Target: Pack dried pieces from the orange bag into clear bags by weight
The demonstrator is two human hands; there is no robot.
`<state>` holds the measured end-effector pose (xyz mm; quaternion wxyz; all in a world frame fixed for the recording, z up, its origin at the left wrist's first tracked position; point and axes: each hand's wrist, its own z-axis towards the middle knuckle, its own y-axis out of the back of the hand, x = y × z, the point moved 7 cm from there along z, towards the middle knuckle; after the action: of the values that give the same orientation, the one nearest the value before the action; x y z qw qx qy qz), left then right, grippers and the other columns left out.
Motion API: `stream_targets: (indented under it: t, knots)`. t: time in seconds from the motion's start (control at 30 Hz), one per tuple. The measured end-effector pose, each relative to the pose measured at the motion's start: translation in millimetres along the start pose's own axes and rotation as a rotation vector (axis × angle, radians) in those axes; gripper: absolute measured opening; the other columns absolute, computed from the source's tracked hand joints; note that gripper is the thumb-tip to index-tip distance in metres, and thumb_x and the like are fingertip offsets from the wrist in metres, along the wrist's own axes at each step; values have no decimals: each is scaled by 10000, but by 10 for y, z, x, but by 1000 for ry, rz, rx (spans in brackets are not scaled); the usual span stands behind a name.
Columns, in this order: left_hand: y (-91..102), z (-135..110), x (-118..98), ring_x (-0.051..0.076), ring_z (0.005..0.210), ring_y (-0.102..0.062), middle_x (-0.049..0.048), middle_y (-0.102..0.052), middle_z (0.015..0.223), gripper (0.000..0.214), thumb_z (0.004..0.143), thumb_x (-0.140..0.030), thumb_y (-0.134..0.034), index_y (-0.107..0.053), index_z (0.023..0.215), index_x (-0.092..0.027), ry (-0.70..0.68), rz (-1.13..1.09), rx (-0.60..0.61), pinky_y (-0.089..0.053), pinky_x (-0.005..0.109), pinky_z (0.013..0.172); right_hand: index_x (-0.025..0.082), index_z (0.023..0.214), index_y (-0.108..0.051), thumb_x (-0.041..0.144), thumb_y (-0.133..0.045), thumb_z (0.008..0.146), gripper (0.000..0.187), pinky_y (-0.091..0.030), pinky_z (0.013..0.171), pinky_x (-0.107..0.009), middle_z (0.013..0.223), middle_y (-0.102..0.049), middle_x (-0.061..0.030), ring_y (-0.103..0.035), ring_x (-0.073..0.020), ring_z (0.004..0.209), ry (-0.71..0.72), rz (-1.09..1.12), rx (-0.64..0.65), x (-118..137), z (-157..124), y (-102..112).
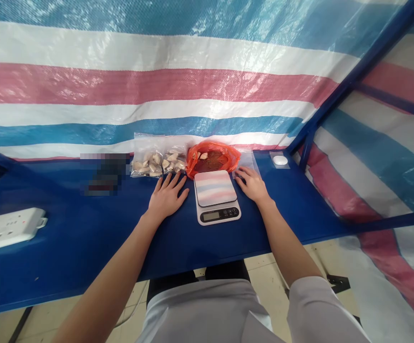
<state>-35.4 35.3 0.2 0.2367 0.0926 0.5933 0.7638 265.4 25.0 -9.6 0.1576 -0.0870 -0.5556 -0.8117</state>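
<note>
My left hand (167, 196) lies flat on the blue table with its fingers spread, holding nothing. Just beyond its fingertips are two clear zip bags (149, 162) of pale, chunky dried slices. Between my hands stands a white kitchen scale (215, 193) with a shiny platform and nothing on it. Behind the scale an orange plastic bag (232, 157) gapes wide, with a few pale slices and something brown inside. My right hand (253, 185) rests to the right of the scale, fingers apart, its fingertips at flat clear plastic bags (250, 162).
A white power strip (12, 228) lies at the left of the blue table (96, 233). A small white round object (280, 160) on clear plastic is at the far right. Striped plastic sheeting (157, 85) and blue frame bars (309, 128) enclose the back and right.
</note>
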Motion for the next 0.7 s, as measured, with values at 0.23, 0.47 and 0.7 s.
stream_targets:
  t: [0.23, 0.47, 0.7]
  knots:
    - [-2, 1, -3, 356, 1486, -362, 71, -435, 1584, 546, 994, -447, -399, -519, 1488, -249, 13, -16, 15, -257, 567, 1226, 243, 1249, -703, 340, -503, 990, 341, -403, 1189, -451, 1392, -634, -85, -537, -273, 1358, -4, 1, 4, 1, -2, 4]
    - [0, -3, -4, 351, 1472, -390, 78, -457, 1569, 544, 998, -457, -380, -540, 1471, -240, 9, 11, 17, -276, 558, 1218, 284, 1258, -687, 353, -547, 967, 330, -480, 1126, -461, 1409, -626, -53, -558, -273, 1337, -24, 19, -31, -12, 17, 74]
    - [4, 5, 1, 350, 1474, -386, 90, -453, 1570, 558, 997, -460, -370, -536, 1474, -223, 15, 24, 32, -278, 564, 1217, 283, 1283, -686, 389, -600, 946, 364, -451, 1153, -489, 1432, -614, -66, -524, -293, 1385, 39, 2, 96, -105, 177, 67]
